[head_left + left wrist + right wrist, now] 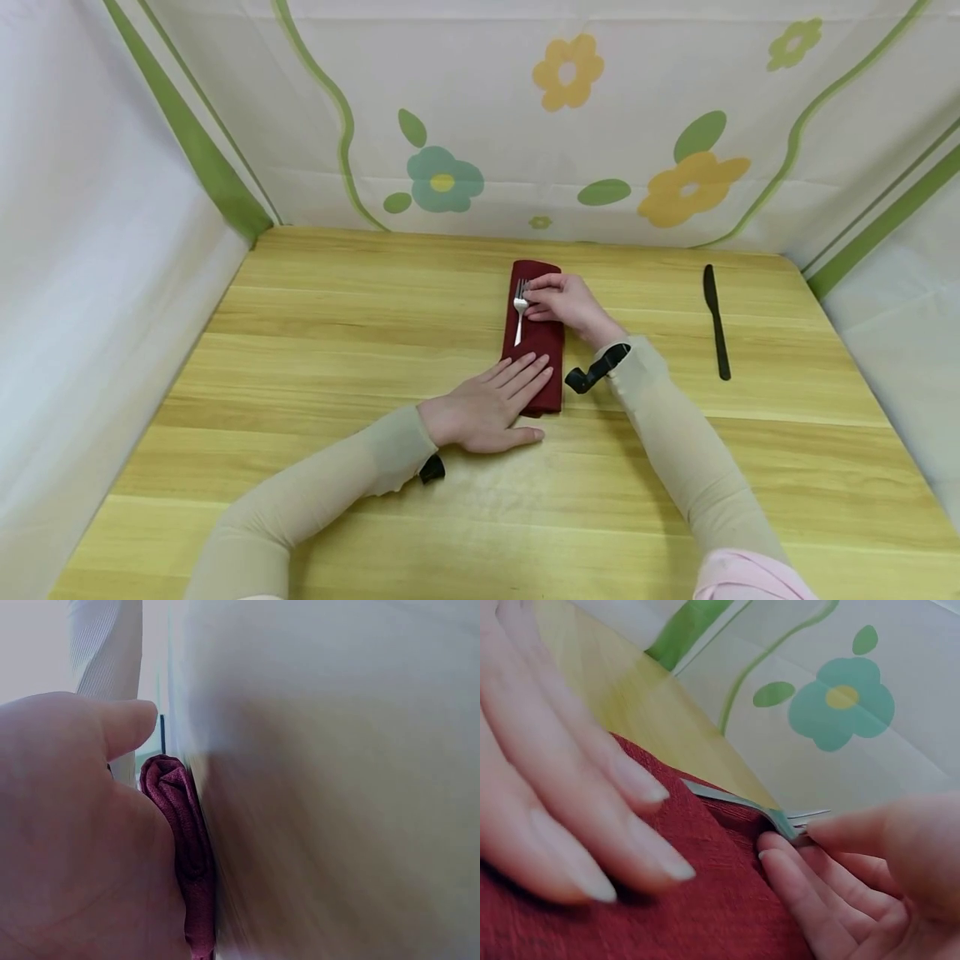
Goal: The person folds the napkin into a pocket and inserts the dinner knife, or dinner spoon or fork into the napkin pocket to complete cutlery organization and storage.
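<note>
A dark red folded napkin [542, 335] lies lengthwise on the wooden table. Flat across its near part rests my left hand [491, 407], fingers straight and thumb spread to the side. In the left wrist view, the napkin's rolled layers [191, 855] show beside the palm. My right hand [566, 302] pinches a silver fork [521, 310] near its tines, between thumb and fingertips. The fork lies along the napkin's left side, tines away from me. Its handle [724, 796] reaches a fold of the cloth, where its lower end appears covered.
To the right, a black knife [716, 323] lies apart on the wooden table [337, 333]. A white floral curtain [510, 108] stands behind the table's far edge, and white cloth walls flank both sides.
</note>
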### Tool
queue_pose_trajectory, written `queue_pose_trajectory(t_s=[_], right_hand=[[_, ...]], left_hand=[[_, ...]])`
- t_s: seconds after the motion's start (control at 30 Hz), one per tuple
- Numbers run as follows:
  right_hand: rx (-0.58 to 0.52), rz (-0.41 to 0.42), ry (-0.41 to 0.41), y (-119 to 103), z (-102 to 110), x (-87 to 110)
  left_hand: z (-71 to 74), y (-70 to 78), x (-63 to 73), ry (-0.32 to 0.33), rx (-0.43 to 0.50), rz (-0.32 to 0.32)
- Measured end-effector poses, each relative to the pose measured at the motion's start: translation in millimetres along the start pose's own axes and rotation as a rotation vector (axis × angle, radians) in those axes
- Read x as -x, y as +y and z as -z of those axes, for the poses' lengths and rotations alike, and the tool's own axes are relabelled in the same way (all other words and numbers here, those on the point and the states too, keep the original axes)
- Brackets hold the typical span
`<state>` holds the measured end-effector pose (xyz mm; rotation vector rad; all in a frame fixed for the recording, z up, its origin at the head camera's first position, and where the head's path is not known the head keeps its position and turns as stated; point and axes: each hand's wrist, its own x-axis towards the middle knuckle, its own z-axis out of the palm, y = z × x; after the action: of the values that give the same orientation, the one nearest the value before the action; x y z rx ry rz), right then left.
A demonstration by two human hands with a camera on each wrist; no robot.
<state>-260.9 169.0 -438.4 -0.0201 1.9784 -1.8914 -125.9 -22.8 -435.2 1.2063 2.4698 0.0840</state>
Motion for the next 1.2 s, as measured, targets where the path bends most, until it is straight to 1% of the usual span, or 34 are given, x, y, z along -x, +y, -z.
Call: queue_pose_trajectory(t_s=[0.2, 0.37, 0.53, 0.73, 0.97, 1.13, 1.2], right_hand=[[0.080, 0.019, -0.073, -0.8, 3.1, -0.6], [0.125, 0.021, -0.096, -3.0, 3.2, 0.5], [0.155, 0.023, -0.122, -4.0, 3.1, 3.0], [0.218, 0.032, -0.135, -3.8, 3.7, 5.0], [0.316, 0.020, -0.145, -4.6, 4.7, 6.6], [0.332, 0.023, -0.136, -4.7, 4.3, 7.2], [0.303, 0.032, -0.122, -5.0, 3.3, 7.4]], left_hand=[[0.7, 0.4, 0.6, 0.004, -0.006, 0.004], [1.1, -0.1, 0.9, 0.006, -0.015, 0.000], [2.6, 0.5, 1.6, 0.001, 0.001, 0.004], [3.8, 1.3, 1.8, -0.006, 0.006, 0.010], [2.3, 0.6, 1.6, 0.008, 0.003, 0.003], [1.0, 0.5, 0.9, 0.017, -0.005, -0.003], [0.7, 0.5, 0.8, 0.019, -0.007, -0.004]])
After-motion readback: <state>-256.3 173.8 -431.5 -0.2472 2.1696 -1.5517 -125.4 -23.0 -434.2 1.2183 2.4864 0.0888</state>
